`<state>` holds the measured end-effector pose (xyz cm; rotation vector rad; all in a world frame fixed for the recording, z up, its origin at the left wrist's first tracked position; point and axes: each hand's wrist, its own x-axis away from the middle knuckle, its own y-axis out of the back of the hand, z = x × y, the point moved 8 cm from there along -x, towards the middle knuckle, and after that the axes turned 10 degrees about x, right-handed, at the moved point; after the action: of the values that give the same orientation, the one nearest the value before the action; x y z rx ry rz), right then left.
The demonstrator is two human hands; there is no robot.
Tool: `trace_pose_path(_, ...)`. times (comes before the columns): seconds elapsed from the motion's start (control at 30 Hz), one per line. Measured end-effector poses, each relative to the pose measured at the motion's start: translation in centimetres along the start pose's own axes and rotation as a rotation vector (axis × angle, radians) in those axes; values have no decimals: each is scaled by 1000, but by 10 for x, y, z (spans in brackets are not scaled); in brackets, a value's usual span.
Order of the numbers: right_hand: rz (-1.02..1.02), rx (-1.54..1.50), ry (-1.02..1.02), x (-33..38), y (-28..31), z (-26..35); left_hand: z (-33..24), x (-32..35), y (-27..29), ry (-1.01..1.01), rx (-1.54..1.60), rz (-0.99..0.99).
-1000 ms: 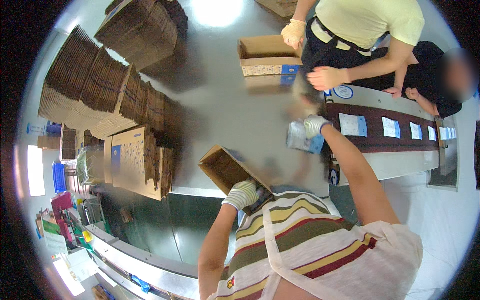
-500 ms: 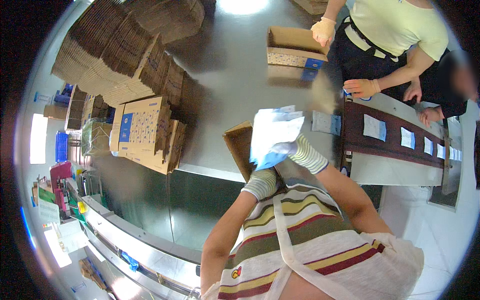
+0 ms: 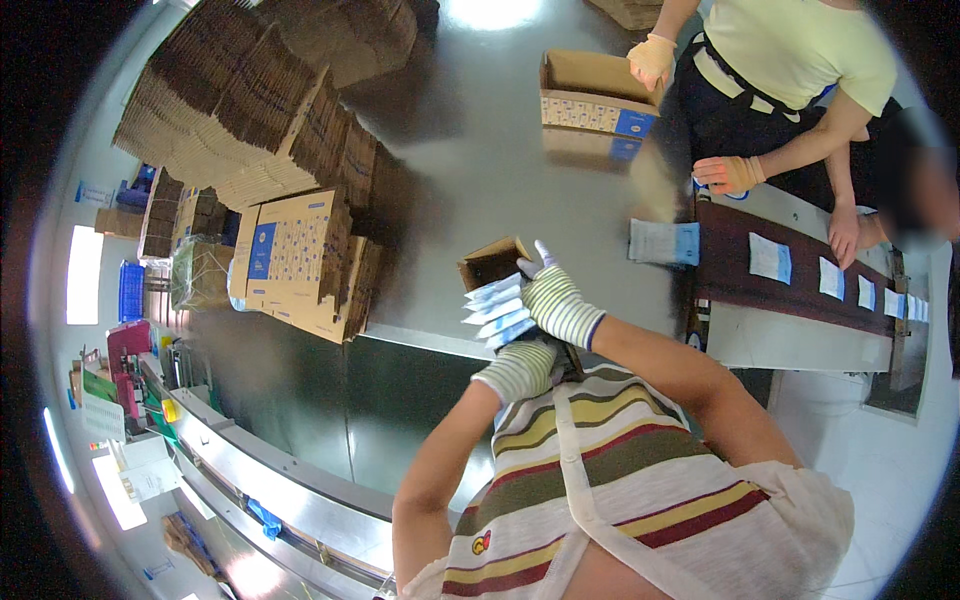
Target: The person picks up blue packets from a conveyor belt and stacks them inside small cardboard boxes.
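A stack of white-and-blue packets (image 3: 497, 312), fanned at its edges, lies between my two hands at a small open cardboard box (image 3: 490, 262). My left hand (image 3: 520, 370), in a striped knit glove, is closed at the stack's near end. On the right side of the stack presses my right hand (image 3: 563, 303), in a matching glove, with one finger stretched up beside the box. My hands hide the near part of the box, and how deep the packets sit in it is hard to tell.
More packets (image 3: 664, 243) lie right, beside a maroon conveyor belt (image 3: 725, 225) carrying a row of packets (image 3: 770, 258). A co-worker's gloved hand (image 3: 652, 62) touches an open carton (image 3: 580, 112). Flattened cartons (image 3: 295, 250) are stacked left on the metal table (image 3: 470, 170).
The packets have come down and left from above the box to its opening, turning edge-up. My right hand moved left with them. Another person's bare hand now reaches over the belt.
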<state>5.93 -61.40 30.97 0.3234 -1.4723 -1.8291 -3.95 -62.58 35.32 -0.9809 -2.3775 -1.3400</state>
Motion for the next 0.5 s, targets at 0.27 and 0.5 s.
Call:
trace_pose_path(0.27, 404, 654, 411, 43, 60, 54, 74, -8, 123, 310, -55, -354)
trace_pose_path(0.5, -428, 15, 388, 94, 112, 10, 137, -78, 26, 258, -136, 88)
